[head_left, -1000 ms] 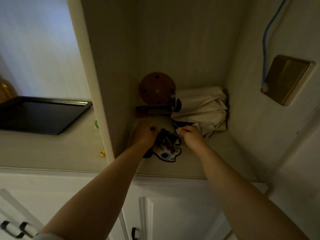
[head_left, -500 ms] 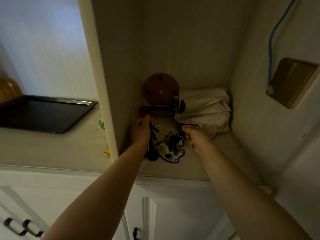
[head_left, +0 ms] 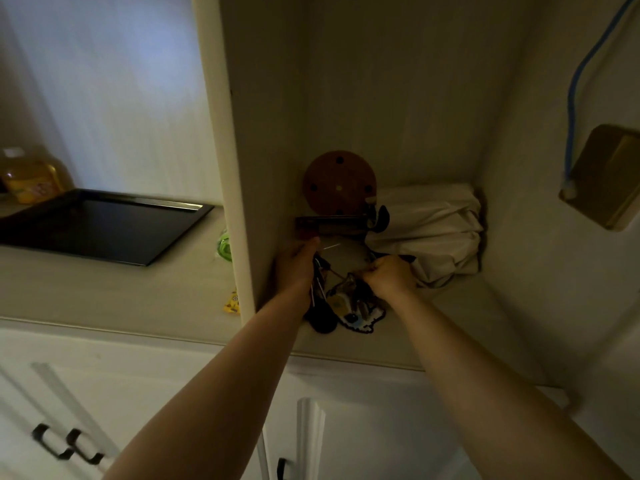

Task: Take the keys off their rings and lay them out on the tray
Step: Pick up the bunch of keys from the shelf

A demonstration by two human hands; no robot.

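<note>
A bunch of keys (head_left: 349, 289) with a flat cartoon cat charm (head_left: 360, 317) and a dark round fob (head_left: 323, 320) lies in the dim shelf niche. My left hand (head_left: 296, 268) grips the left part of the bunch, where dark keys hang. My right hand (head_left: 389, 275) pinches the bunch at its right side, fingers closed on it. A thin ring or wire stretches between the hands. The black tray (head_left: 104, 230) lies empty on the counter at the left, beyond the niche's side panel.
A vertical cupboard panel (head_left: 225, 161) separates the niche from the tray. Behind the keys stand a round brown disc (head_left: 339, 181), a dark bar-shaped object (head_left: 329, 223) and a folded white cloth (head_left: 433, 230). A yellow bottle (head_left: 31, 178) stands behind the tray. White cabinet doors are below.
My hands have moved apart on the key bunch: the left has lifted towards the niche's left side, the right has pulled rightward. The cat charm shows more.
</note>
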